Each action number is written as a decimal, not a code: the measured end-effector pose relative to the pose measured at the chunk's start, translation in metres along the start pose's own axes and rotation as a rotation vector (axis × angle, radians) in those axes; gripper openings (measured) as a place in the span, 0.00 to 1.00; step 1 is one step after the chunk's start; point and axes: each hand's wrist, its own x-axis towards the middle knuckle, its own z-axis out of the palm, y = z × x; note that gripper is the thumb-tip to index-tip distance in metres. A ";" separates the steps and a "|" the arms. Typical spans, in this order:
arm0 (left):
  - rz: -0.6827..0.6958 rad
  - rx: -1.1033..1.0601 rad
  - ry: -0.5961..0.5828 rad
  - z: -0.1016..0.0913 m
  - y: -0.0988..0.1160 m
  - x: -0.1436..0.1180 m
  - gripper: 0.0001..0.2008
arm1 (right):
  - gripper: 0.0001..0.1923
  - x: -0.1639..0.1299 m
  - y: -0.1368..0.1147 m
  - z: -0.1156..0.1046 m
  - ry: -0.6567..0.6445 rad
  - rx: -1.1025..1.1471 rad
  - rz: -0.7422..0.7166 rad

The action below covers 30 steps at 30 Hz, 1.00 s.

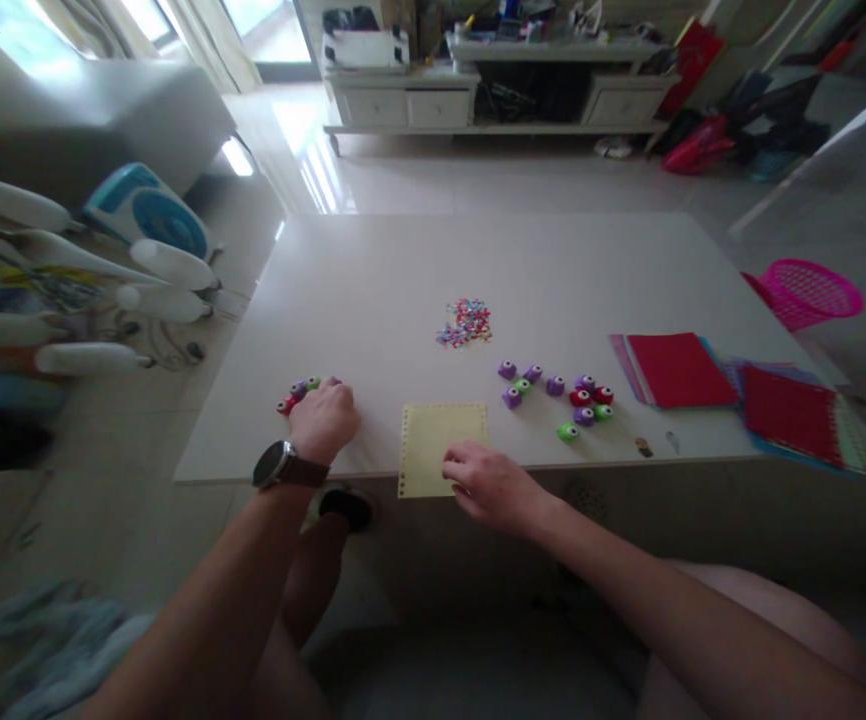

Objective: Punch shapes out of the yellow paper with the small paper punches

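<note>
Yellow paper sheet lay at the table's near edge, the right hand pinching its near right corner. The left hand, curled loosely, rested on small punches to the left; whether it gripped one could not be told

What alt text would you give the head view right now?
Left hand rests on small paper punches at the white table's near edge; right hand touches a yellow paper sheet. More punches, confetti and red paper stacks lie beyond.
</note>
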 end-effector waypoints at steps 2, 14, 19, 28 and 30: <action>-0.015 0.013 -0.010 -0.003 0.004 -0.001 0.14 | 0.07 0.000 0.000 -0.002 -0.002 -0.017 0.005; 0.506 -0.283 0.037 0.021 0.070 -0.005 0.19 | 0.08 -0.003 0.050 -0.050 0.313 -0.198 0.425; 0.505 -0.253 0.021 0.028 0.073 -0.009 0.23 | 0.11 -0.007 0.067 -0.059 0.322 -0.205 0.523; 0.474 -0.281 -0.013 0.031 0.067 -0.005 0.25 | 0.17 -0.009 0.071 -0.063 0.269 -0.236 0.578; 0.468 -0.282 -0.020 0.030 0.065 -0.004 0.25 | 0.18 -0.011 0.076 -0.066 0.291 -0.246 0.599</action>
